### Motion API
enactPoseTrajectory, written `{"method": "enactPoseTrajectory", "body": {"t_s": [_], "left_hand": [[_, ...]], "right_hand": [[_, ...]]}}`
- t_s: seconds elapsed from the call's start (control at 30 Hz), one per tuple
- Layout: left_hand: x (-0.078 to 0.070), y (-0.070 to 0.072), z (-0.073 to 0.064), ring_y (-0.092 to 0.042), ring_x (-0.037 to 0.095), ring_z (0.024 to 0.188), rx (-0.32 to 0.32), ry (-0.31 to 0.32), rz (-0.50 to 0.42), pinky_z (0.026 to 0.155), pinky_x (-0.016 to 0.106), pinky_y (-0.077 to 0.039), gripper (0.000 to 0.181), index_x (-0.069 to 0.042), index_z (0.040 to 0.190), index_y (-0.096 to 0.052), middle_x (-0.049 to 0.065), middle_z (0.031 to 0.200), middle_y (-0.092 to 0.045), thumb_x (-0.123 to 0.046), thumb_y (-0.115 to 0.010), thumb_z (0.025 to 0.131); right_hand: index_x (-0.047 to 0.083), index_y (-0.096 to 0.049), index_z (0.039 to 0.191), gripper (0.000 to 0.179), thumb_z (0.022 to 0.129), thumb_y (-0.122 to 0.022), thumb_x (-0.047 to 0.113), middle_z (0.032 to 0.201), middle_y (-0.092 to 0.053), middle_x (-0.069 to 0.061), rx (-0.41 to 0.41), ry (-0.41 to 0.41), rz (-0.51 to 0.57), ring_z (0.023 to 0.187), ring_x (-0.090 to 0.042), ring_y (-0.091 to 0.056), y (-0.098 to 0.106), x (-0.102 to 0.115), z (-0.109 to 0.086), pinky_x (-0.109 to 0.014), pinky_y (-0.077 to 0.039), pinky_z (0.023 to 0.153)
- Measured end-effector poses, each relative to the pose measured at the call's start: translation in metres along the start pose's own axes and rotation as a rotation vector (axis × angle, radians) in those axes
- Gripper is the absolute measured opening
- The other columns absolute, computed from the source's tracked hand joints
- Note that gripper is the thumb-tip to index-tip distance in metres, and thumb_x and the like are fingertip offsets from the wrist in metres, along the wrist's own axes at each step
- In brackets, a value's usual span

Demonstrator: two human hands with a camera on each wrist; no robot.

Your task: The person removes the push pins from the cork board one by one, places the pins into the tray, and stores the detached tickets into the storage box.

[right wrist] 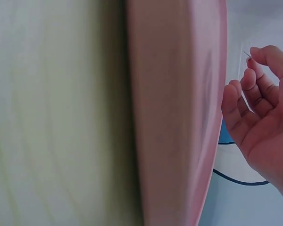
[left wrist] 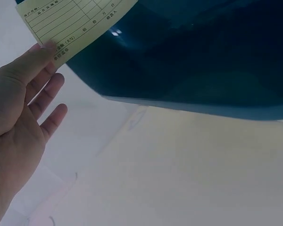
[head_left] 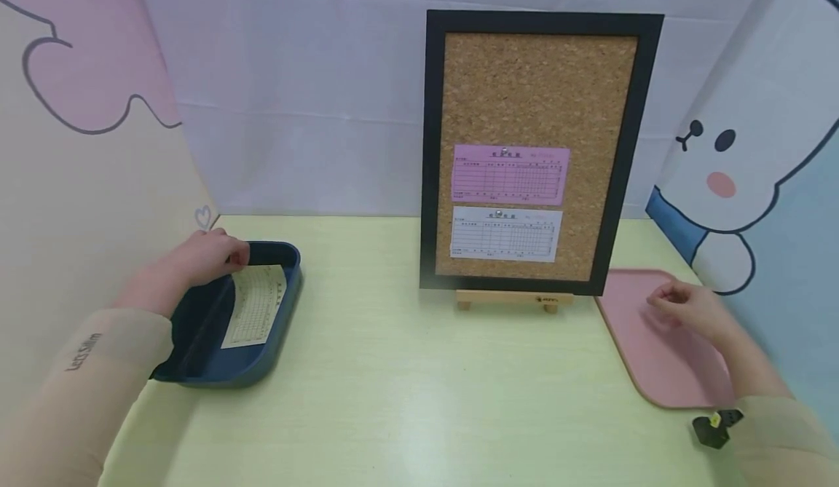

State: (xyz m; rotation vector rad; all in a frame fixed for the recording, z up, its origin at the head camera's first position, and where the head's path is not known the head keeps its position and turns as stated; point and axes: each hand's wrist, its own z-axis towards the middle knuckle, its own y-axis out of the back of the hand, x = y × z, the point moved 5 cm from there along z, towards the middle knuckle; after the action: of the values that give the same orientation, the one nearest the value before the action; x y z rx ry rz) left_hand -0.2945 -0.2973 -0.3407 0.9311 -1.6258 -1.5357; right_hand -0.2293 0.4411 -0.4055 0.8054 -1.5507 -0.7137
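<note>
My left hand [head_left: 213, 254] is over the dark blue tray [head_left: 288, 327] and pinches a yellow receipt slip [head_left: 255, 309] by its corner. In the left wrist view the thumb and forefinger grip the slip [left wrist: 80, 21]; the other fingers are loosely bent. Over the pink tray [head_left: 645, 341], my right hand [head_left: 688, 312] pinches a pushpin. Only the thin metal point of the pushpin [right wrist: 247, 54] shows in the right wrist view; its head is hidden by the fingertips. A pink slip [head_left: 510, 174] and, below it, a white slip [head_left: 505, 234] are pinned on the corkboard [head_left: 537, 86].
The black-framed corkboard leans on a small wooden easel [head_left: 514, 298] at the back of the pale table [head_left: 419, 385]. Curtained walls with cartoon figures stand at the back and both sides. A small black device [head_left: 714, 429] is at the right wrist.
</note>
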Motion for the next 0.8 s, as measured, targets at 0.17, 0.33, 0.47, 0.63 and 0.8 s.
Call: {"method": "enactPoseTrajectory", "body": {"t_s": [0.17,0.33,0.47,0.63,0.8], "left_hand": [[0.009,-0.013,0.002,-0.046,0.023,0.075,0.055,0.037,0.014,0.073,0.05,-0.037,0.011,-0.015,0.079,-0.066,-0.004,0.074,-0.059,-0.004,-0.069,0.081],[0.015,-0.024,0.005,-0.047,0.024,0.078,0.094,0.096,0.001,0.076,0.048,-0.037,0.007,-0.011,0.081,-0.067,-0.002,0.075,-0.058,-0.004,-0.068,0.082],[0.018,-0.028,0.007,-0.046,0.023,0.075,0.096,0.08,0.038,0.074,0.048,-0.037,0.009,-0.012,0.078,-0.065,-0.002,0.072,-0.056,-0.003,-0.067,0.082],[0.017,-0.03,0.009,-0.048,0.023,0.071,0.074,0.046,0.055,0.071,0.048,-0.039,0.012,-0.013,0.075,-0.064,-0.001,0.071,-0.056,-0.002,-0.067,0.079],[0.016,-0.034,0.011,-0.048,0.023,0.074,0.081,0.08,0.028,0.073,0.048,-0.038,0.012,-0.014,0.075,-0.064,-0.001,0.073,-0.058,-0.004,-0.069,0.079]], "right_hand": [[-0.003,-0.056,0.11,0.044,0.093,-0.058,0.037,0.082,-0.059,-0.005,0.033,-0.022,-0.032,0.069,-0.01,-0.051,-0.005,-0.009,0.003,-0.024,-0.046,0.059],[-0.004,-0.058,0.107,0.043,0.091,-0.06,0.036,0.078,-0.059,-0.002,0.044,-0.027,-0.066,0.068,-0.01,-0.051,-0.007,-0.015,0.006,-0.023,-0.044,0.058],[-0.003,-0.06,0.104,0.039,0.09,-0.062,0.033,0.074,-0.057,-0.001,0.049,-0.011,-0.112,0.066,-0.011,-0.05,-0.008,-0.012,0.007,-0.023,-0.041,0.056],[-0.002,-0.061,0.103,0.034,0.089,-0.064,0.029,0.077,-0.058,-0.002,0.05,0.015,-0.153,0.068,-0.013,-0.05,-0.009,-0.011,0.01,-0.024,-0.042,0.057],[-0.001,-0.062,0.1,0.033,0.089,-0.065,0.03,0.081,-0.059,-0.004,0.05,0.036,-0.167,0.07,-0.014,-0.05,-0.01,-0.014,0.012,-0.024,-0.043,0.057]]}}
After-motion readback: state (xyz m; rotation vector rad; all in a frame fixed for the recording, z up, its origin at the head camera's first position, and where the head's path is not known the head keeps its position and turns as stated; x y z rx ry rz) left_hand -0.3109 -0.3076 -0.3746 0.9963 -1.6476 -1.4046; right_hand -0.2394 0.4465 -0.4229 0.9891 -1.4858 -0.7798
